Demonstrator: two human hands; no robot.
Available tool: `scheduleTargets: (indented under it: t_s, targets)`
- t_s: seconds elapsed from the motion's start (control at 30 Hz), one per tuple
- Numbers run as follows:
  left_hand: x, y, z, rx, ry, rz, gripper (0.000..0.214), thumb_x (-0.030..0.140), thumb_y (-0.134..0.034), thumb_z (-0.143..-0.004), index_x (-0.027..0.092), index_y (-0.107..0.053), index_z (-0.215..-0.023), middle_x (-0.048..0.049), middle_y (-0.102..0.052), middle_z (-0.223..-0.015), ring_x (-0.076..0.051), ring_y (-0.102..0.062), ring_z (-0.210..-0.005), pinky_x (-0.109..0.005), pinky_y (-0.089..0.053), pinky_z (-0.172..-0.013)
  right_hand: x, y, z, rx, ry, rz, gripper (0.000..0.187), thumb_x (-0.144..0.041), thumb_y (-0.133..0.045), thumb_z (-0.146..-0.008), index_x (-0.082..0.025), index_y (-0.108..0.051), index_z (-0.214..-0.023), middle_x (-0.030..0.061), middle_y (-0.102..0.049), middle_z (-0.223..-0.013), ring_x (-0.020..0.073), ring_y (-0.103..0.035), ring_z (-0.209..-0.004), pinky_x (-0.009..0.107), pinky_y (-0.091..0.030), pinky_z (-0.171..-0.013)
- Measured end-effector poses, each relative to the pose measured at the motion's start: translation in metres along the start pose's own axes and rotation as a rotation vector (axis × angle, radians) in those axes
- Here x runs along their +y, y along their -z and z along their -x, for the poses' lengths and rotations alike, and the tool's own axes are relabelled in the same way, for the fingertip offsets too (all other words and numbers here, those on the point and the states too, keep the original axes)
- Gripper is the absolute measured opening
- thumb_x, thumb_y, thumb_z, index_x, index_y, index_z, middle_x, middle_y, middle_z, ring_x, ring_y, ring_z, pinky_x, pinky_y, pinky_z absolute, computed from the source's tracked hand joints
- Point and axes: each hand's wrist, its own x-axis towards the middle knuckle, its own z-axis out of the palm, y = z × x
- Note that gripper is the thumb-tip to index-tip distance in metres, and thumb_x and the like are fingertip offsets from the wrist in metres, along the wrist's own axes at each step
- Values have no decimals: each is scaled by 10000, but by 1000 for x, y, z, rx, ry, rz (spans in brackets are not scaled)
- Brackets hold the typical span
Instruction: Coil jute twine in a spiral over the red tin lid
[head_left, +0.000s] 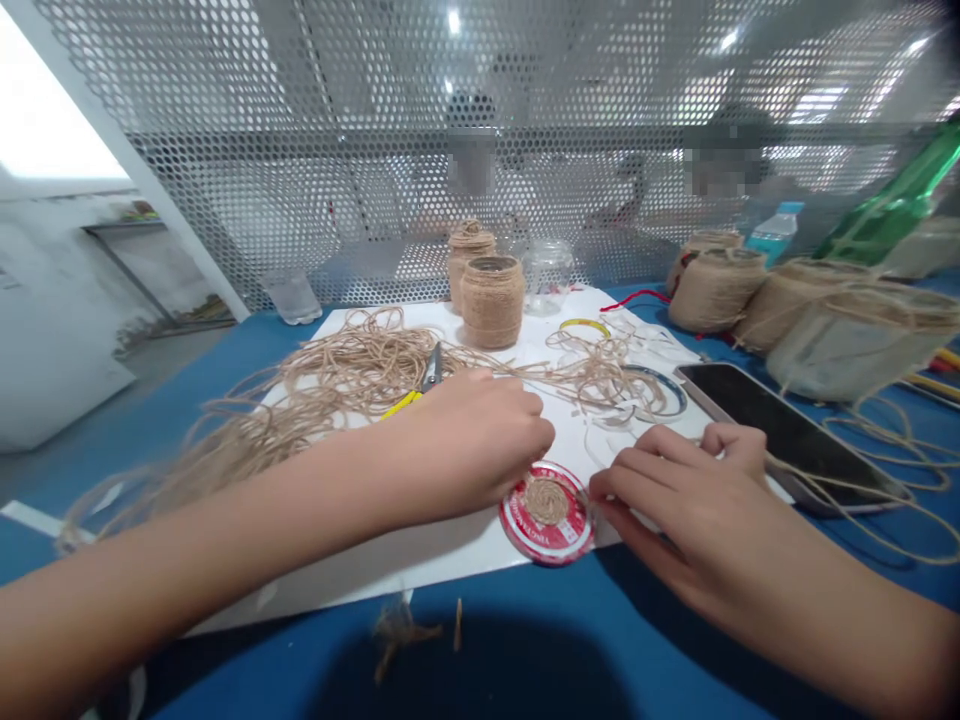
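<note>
A round red-and-white lid (553, 548) lies at the near edge of a white board, with a flat coil of jute twine (547, 501) at its centre. My left hand (491, 425) is closed over the lid's upper left rim, its fingertips turned down and hidden, so whatever they hold does not show. At the lid's right edge, the thumb and fingertips of my right hand (675, 490) pinch the rim. Behind my left wrist lie scissors with yellow handles (405, 402), partly covered. Loose twine (367, 360) is heaped to the left of them.
Twine-wrapped jars (492, 305) and a clear jar (550, 275) stand at the back, before a perforated metal screen (300, 200). A phone (787, 430), more wrapped jars (716, 290) and a green bottle (892, 215) are on the right. A plastic cup (292, 297) stands back left.
</note>
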Motion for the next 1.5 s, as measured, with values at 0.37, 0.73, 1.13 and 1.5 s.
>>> scheduleTargets:
  t_s: [0.37,0.73,1.13,1.5]
  targets:
    - [3,-12,15,-49,-144,261,543,243,-578,-760,130,-432,-1271,-124,-575,-1138,-241,-543,-999,-325,-419,-837,2,0,7,2,48,5,186,-196,-446,-870,-200,-537,-707,-18,-571,-663,170,-481,-691,364,-162,-654]
    - [10,-14,18,-88,6,168,505,523,-684,-674,161,-595,-1013,-80,-588,-939,-236,-543,-849,-320,-420,-732,6,4,8,10,62,17,172,-146,-439,-838,-201,-541,-710,-20,-566,-637,168,-480,-678,371,-161,-662]
    - [19,-8,19,-76,38,78,497,567,-689,-674,138,-622,-916,-71,-606,-868,-233,-544,-830,-334,-383,-740,1,3,17,53,100,35,170,-134,-431,-841,-201,-553,-744,-9,-574,-649,161,-490,-690,363,-169,-657]
    - [19,-4,21,-67,-46,134,341,424,-670,-763,145,-539,-910,-73,-571,-928,-219,-498,-864,-300,-377,-740,5,-1,8,26,99,29,149,-128,-445,-848,-209,-542,-768,-20,-568,-650,168,-471,-676,371,-161,-673]
